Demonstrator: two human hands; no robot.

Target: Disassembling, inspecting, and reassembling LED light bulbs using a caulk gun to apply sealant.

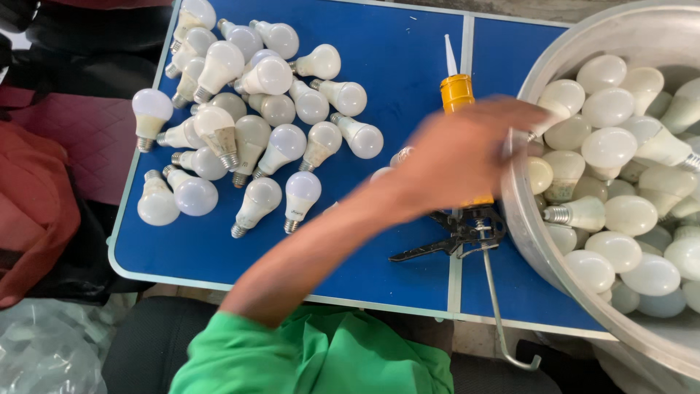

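The left hand [467, 149], blurred so its grip cannot be told, extends rightward across the blue bench [408, 66] to the rim of the metal basin [521, 211] of white bulbs [609, 149]; no right hand shows.

Blue table [408, 66] bears bulbs [248, 124], caulking gun [463, 219], metal basin [539, 241].

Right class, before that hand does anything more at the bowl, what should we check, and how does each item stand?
1. Hand at the rim of the metal bowl: ok.
2. What the hand grips: cannot tell, blurred.
3. Bowl bulbs within reach: ok.
4. Caulking gun out of the arm's way: not ok, it lies under it.
5. Loose bulbs all resting on the blue table: ok.
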